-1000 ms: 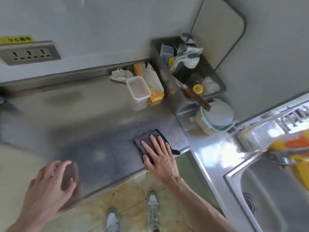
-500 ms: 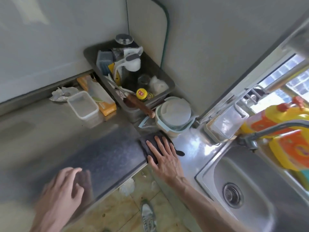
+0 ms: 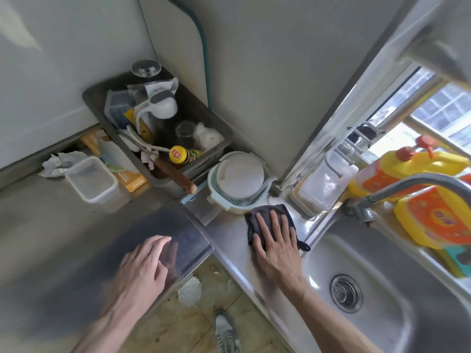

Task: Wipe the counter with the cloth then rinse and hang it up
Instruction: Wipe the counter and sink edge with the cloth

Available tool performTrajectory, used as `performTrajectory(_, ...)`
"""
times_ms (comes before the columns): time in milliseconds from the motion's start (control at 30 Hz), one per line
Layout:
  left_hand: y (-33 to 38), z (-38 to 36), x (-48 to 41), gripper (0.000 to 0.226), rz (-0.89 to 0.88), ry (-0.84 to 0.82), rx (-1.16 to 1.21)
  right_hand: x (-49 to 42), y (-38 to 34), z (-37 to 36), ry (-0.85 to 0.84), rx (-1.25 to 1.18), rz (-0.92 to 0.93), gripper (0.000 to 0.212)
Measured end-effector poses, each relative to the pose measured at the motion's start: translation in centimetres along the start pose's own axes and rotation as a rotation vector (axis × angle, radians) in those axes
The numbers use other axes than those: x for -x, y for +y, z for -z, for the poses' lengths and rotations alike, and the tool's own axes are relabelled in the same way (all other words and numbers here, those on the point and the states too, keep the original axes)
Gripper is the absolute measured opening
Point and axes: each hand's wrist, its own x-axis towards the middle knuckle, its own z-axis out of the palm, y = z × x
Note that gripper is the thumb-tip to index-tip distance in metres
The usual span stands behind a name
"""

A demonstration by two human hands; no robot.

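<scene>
Steel counter takes up the left and lower part of the view, dull and streaked, and meets a steel sink at the lower right, where a curved tap arches over the basin. Against the back wall stands a grey tub crowded with utensils and bottles, a brown knife handle jutting over its near edge. A yellow detergent jug sits on the window ledge behind the sink. Just right of the tub is a round pale container with a white lid. The right hand lies flat, fingers straight and spread, pressing down on the dark cloth, which lies on the narrow strip of counter between the round container and the sink's left rim, one corner trailing toward the basin. The left hand is blurred near the counter's front edge, fingers relaxed and holding nothing; whether it touches the surface is unclear. A clear plastic box stands left of the tub.
</scene>
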Motion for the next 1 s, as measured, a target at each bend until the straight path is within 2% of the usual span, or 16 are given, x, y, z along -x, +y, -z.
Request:
performTrajectory(233, 1.4, 0.3, -1.1, 0.050, -0.134, -0.028, -0.011, -3.4, -0.4, 1.6, 0.011, -0.082, -0.087, 0.060)
performTrajectory(467, 2.3, -0.8, -3.1, 0.052, -0.267, -0.124, -0.063, 5.2, -3.3, -2.2, 0.009, -0.050, -0.026, 0.061)
performTrajectory(700, 5.8, -2.3, -3.6, 0.055, -0.390, -0.200, -0.080, 11.4, -3.0, -6.1, 0.133, -0.016, 0.011, 0.060)
performTrajectory(867, 7.1, -3.1, -4.1, 0.055, -0.474, -0.231, -0.078, 6.9, -1.5, -4.4, 0.238, -0.062, -0.194, 0.057)
performTrajectory(1000, 7.7, -3.2, -3.8, 0.055, -0.496, -0.215, -0.045, 1.6, 1.4, -1.6, 0.224, -0.124, -0.287, 0.059)
